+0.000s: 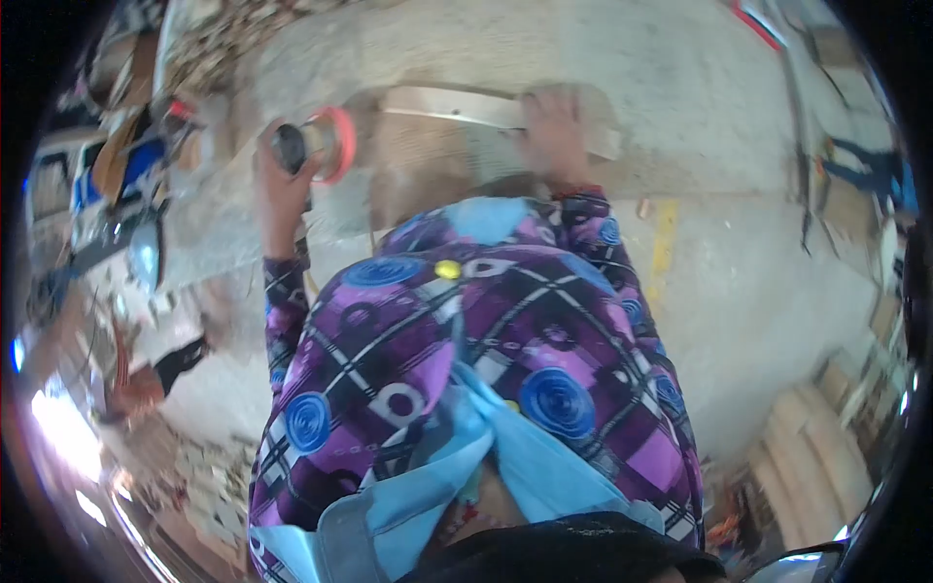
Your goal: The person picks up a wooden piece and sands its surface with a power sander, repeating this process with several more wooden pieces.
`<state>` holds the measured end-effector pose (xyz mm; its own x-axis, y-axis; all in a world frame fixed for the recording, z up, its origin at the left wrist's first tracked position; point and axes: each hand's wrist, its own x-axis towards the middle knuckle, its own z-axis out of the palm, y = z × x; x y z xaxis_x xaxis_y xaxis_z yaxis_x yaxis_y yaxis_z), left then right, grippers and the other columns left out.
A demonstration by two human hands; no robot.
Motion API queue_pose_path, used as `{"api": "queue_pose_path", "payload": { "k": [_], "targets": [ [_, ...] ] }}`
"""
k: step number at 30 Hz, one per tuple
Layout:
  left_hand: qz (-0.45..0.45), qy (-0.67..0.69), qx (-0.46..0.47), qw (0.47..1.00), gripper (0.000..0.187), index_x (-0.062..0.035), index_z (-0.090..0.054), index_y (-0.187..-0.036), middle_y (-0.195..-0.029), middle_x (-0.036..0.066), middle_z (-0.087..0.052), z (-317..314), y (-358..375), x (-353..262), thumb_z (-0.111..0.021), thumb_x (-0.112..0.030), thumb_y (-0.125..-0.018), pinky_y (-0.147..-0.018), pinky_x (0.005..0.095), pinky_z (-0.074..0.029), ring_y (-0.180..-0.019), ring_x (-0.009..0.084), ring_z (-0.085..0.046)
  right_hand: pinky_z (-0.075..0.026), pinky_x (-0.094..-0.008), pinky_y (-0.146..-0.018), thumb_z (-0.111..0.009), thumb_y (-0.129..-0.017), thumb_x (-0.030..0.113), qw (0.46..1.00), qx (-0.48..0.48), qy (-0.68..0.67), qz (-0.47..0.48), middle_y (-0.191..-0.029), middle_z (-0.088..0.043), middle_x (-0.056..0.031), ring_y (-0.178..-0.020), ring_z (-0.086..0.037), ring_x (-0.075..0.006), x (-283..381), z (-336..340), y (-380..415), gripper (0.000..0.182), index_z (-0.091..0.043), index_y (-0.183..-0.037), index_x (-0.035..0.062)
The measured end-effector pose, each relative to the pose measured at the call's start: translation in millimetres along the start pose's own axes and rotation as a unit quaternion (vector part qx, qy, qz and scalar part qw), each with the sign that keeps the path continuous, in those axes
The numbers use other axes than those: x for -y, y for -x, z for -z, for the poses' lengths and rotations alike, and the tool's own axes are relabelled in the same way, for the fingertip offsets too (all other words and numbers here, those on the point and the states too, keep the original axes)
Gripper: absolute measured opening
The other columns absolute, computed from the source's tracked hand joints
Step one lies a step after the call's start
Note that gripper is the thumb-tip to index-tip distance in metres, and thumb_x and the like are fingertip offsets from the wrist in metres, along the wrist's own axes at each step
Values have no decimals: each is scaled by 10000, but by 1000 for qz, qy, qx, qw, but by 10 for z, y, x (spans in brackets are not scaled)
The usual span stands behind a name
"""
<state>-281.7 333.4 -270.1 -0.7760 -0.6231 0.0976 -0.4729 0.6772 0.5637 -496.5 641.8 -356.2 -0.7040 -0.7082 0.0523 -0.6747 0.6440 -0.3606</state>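
Left hand (286,173) holds tool (328,146) clear of strip (452,105) end, right hand (554,133) atop.

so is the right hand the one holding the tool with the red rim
No, the tool with the red rim is in the left hand, while the right hand is at the pale strip.

Shirt (340,325) w/ purple, blk & white checks plus blue swirl circles; yellow btn (447,269). Apron cloth (428,486) lt blue. Handheld tool (321,141): blk knob, red-orange rim; strip (452,104) pale cream; floor (739,321) grey w/ yellow line (665,238).
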Motion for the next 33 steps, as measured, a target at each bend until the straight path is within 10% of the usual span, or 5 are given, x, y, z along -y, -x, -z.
{"api": "queue_pose_path", "payload": {
  "k": [10, 15, 18, 27, 33],
  "targets": [
    [-91, 77, 51, 992, 688, -70, -535, -1351, -1224, 176, -621, -434, -327, -678, -844, -179, -746, -969, 425, -477, -1154, 338, -601, -506, -435, -823, -641, -941, 332, 969, 11, -186, -160, -983, -658, -147, -946, -629, -358, -346, 483, 717, 364, -662, -1099, 4],
    [-64, 109, 96, 987, 683, -72, -518, -1367, -1214, 147, -619, -465, -323, -901, -844, -191, -778, -935, 371, -498, -1070, 267, -634, -521, -319, -765, -533, -1038, 399, 735, 112, -579, -334, -949, -684, -101, -846, -643, -163, -527, 619, 737, 496, -651, -1174, -63],
    [-66, 89, 92, 990, 676, -74, -523, -1360, -1230, 151, -619, -447, -289, -999, -843, -184, -775, -946, 380, -499, -1091, 274, -635, -517, -327, -784, -547, -1024, 403, 719, 146, -603, -311, -993, -698, -121, -861, -642, -178, -525, 665, 744, 509, -643, -1191, -69],
    [-151, 24, 73, 986, 678, -146, -529, -1373, -1232, 202, -561, -556, -258, -1243, -802, -163, -753, -904, 441, -528, -1080, 381, -623, -503, -415, -863, -599, -968, 351, 976, -44, -205, -57, -967, -664, -213, -906, -652, -364, -772, 385, 193, 338, -695, -1133, 72],
    [-152, -59, 104, 981, 623, -182, -530, -1376, -1208, 205, -548, -668, -376, -1452, -779, -202, -806, -912, 455, -518, -1032, 419, -622, -501, -426, -848, -686, -907, 237, 951, -58, -235, -190, -988, -658, -194, -987, -619, -357, -998, 858, 710, 290, -677, -1138, 62]
  ]
}}
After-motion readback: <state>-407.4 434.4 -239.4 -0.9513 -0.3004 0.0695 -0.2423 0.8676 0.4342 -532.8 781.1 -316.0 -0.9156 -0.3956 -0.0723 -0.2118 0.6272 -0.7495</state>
